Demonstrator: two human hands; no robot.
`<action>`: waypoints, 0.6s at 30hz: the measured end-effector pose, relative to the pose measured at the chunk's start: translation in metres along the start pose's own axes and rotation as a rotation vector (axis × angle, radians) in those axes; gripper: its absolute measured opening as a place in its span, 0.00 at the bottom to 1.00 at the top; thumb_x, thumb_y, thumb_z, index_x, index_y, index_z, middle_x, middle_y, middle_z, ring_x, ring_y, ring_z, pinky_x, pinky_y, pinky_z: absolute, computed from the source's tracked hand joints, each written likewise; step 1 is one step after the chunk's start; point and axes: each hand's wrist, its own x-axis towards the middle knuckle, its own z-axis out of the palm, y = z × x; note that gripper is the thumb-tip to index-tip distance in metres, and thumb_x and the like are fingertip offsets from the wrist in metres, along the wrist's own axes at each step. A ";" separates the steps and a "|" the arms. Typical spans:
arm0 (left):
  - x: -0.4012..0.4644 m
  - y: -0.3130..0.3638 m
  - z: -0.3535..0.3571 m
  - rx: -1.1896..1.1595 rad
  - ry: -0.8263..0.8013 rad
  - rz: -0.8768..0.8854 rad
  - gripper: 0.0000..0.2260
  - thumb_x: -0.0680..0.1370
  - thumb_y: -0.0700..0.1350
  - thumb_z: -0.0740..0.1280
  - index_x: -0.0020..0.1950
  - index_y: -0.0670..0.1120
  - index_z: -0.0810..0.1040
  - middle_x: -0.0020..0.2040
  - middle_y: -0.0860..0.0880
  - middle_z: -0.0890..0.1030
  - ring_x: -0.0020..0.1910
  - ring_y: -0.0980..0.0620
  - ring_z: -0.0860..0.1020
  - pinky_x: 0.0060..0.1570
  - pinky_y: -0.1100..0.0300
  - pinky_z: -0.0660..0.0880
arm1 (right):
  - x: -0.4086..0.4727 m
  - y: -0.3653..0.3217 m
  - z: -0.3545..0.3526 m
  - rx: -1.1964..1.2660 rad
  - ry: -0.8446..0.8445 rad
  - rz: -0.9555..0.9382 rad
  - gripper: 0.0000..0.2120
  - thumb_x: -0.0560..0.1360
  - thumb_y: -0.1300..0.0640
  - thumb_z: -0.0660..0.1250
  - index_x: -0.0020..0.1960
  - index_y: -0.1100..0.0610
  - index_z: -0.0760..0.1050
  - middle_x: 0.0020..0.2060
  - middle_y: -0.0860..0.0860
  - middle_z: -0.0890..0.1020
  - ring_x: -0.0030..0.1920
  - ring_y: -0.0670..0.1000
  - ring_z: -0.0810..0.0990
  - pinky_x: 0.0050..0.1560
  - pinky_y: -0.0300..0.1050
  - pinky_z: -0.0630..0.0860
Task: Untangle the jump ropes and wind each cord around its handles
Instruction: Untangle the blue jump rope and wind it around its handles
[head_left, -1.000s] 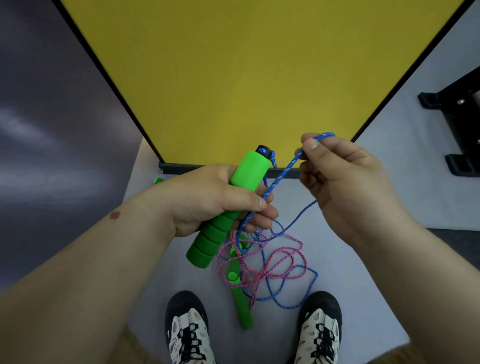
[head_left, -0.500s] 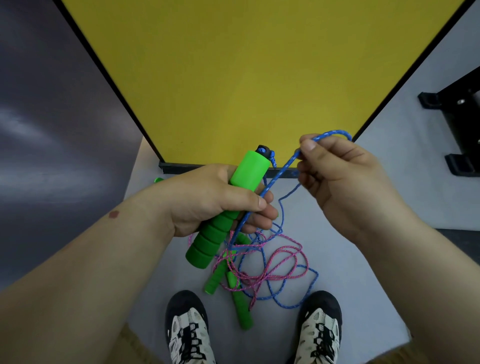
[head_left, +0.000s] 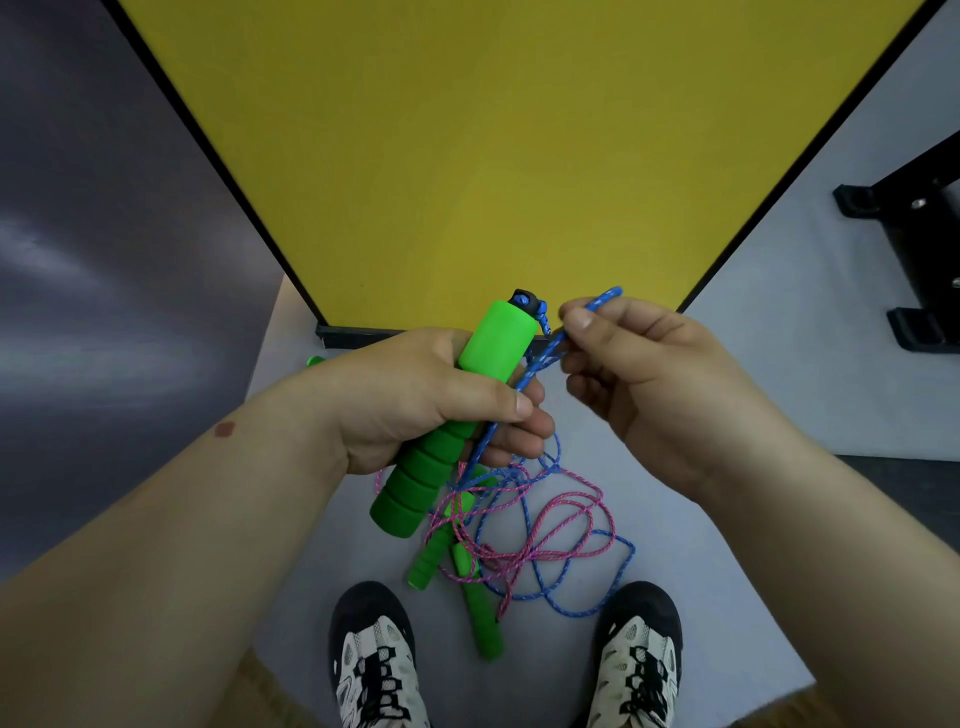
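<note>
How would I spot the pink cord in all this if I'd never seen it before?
Start at the yellow panel and drop to the grey floor, between the two shoes. There the pink cord lies in loose loops. It is tangled with the blue cord, but only the blue one rises to the hands; the pink one stays below them.

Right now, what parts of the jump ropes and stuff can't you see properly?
All in the head view:
- Green handle: its middle is hidden by the left hand.
- Blue cord: a stretch is hidden inside the right hand.
- Pink cord: tangled with the blue one on the floor; which lies on top cannot be told.
- Small green piece: mostly hidden behind the left wrist.
- Black stand: cut off by the right edge.
</note>
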 end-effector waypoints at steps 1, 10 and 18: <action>0.000 -0.001 0.000 -0.006 0.000 -0.004 0.05 0.77 0.35 0.68 0.52 0.41 0.78 0.47 0.41 0.86 0.44 0.47 0.85 0.43 0.58 0.82 | 0.001 -0.002 -0.002 0.017 0.031 -0.019 0.04 0.76 0.60 0.70 0.43 0.56 0.81 0.35 0.50 0.81 0.35 0.46 0.78 0.38 0.38 0.76; 0.000 0.000 0.000 0.018 0.013 0.003 0.04 0.78 0.34 0.67 0.50 0.41 0.78 0.47 0.41 0.86 0.44 0.47 0.85 0.45 0.57 0.82 | 0.001 -0.001 -0.001 0.066 0.034 0.019 0.05 0.76 0.56 0.70 0.49 0.58 0.78 0.36 0.50 0.82 0.34 0.46 0.78 0.38 0.39 0.77; -0.001 -0.001 0.001 0.001 0.011 -0.008 0.05 0.77 0.34 0.68 0.51 0.41 0.77 0.47 0.41 0.86 0.43 0.47 0.85 0.42 0.58 0.82 | 0.002 0.000 -0.001 0.052 0.053 0.014 0.02 0.77 0.59 0.69 0.45 0.57 0.79 0.36 0.51 0.81 0.34 0.46 0.78 0.37 0.38 0.76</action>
